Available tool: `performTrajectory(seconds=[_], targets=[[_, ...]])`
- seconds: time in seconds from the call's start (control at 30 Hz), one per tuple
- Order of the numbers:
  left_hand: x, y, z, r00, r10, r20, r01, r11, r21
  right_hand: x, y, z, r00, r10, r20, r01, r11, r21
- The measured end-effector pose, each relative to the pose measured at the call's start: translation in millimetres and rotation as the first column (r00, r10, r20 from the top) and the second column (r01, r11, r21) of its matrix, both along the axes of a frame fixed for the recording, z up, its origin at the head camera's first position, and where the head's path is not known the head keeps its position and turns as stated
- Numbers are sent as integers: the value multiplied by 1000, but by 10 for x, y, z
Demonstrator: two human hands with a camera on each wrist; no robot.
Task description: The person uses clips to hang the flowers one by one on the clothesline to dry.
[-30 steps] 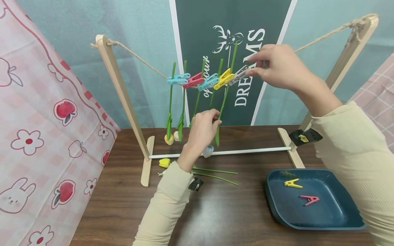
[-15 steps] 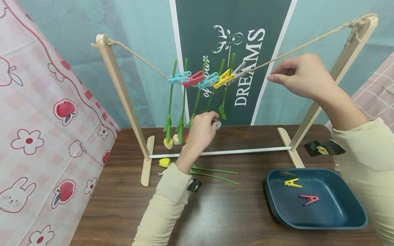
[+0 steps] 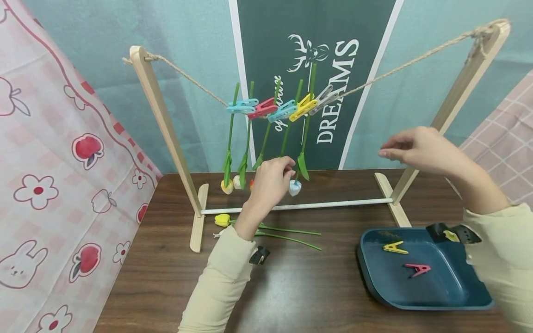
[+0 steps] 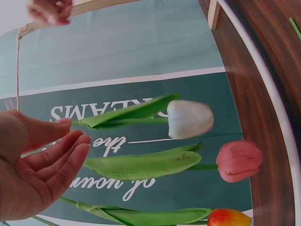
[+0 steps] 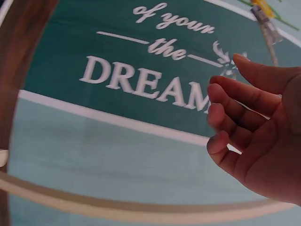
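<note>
Several tulips hang head-down by their stems from a rope (image 3: 187,80), held by light blue, red, yellow and grey clothespins. The grey clothespin (image 3: 325,100) sits rightmost, close to the stem of the white tulip (image 4: 190,119). My left hand (image 3: 269,184) is beside that stem, fingers relaxed and thumb apart, gripping nothing. In the left wrist view, a pink tulip (image 4: 239,161) and an orange-red tulip (image 4: 229,217) hang below it. Away to the right, my right hand (image 3: 424,150) is in the air with loosely bent fingers and holds nothing.
A wooden frame (image 3: 162,125) carries the rope, with a white rod (image 3: 333,204) across its base. A yellow tulip (image 3: 222,219) and another stem lie on the table, partly behind my left arm. At right, a blue tray (image 3: 370,282) contains a yellow clothespin (image 3: 395,248) and a pink clothespin (image 3: 417,269).
My right hand has let go of the grey clothespin and moved right and down. My left hand has released the white tulip, which swung and now hangs beside it.
</note>
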State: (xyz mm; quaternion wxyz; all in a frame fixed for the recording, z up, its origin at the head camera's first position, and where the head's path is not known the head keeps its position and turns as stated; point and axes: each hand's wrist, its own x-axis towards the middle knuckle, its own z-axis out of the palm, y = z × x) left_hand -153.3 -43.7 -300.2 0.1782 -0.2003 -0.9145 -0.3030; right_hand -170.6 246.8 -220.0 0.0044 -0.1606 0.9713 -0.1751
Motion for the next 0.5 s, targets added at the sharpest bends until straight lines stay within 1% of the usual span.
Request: performTrajectory(seconds=[0.07,0.17,0.23,0.27,0.33,0.37,0.43,0.5], targets=[[4,-4,-8,1000,-5,9,5,1000,1,25,88,-138,999,8,38,-7,1000,-12],[9,-10,-21,1000,-13,21,13,1000,6,76,237,-381,993,44,105,-42,999,-20],[11,-14,-30,1000,-15,21,15,1000,5,114,349,-568,982,77,171,-72,997,-36],[12,-16,-35,1000,-16,19,15,1000,1,134,407,-664,972,93,215,-83,995,-53],[16,-23,-43,1000,-16,16,16,1000,-6,175,529,-859,948,114,297,-94,992,-82],[17,-26,-48,1000,-16,15,17,1000,-13,193,595,-964,929,137,345,-103,988,-116],[18,-34,-58,1000,-19,17,19,1000,-23,234,731,-1164,881,192,432,-117,974,-194],[17,-41,-66,1000,-21,21,21,999,-34,278,874,-1358,832,258,491,-135,953,-272]])
